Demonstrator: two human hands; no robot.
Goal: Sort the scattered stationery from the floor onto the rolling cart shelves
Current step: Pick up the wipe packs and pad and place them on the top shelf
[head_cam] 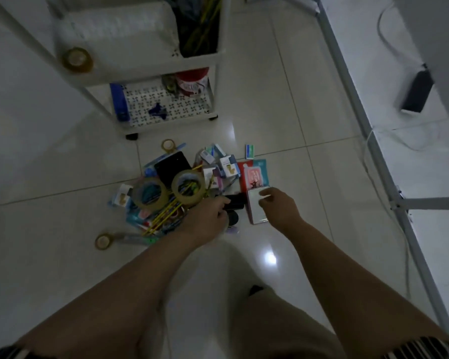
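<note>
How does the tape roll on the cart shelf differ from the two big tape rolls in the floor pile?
The tape roll on the cart sits alone on an upper shelf; the two big rolls lie side by side on the floor pile. The cart roll rests on bare shelf; the floor rolls lie on top of pens and pencils, which show through their cores. The floor rolls look larger in this view. All three are brownish-yellow and lie flat.

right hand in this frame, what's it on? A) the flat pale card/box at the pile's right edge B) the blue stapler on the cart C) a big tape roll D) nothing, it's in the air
A: the right hand rests its fingers on the flat pale box at the right edge of the floor pile, while the two large tape rolls lie further left, near the left hand.
</note>
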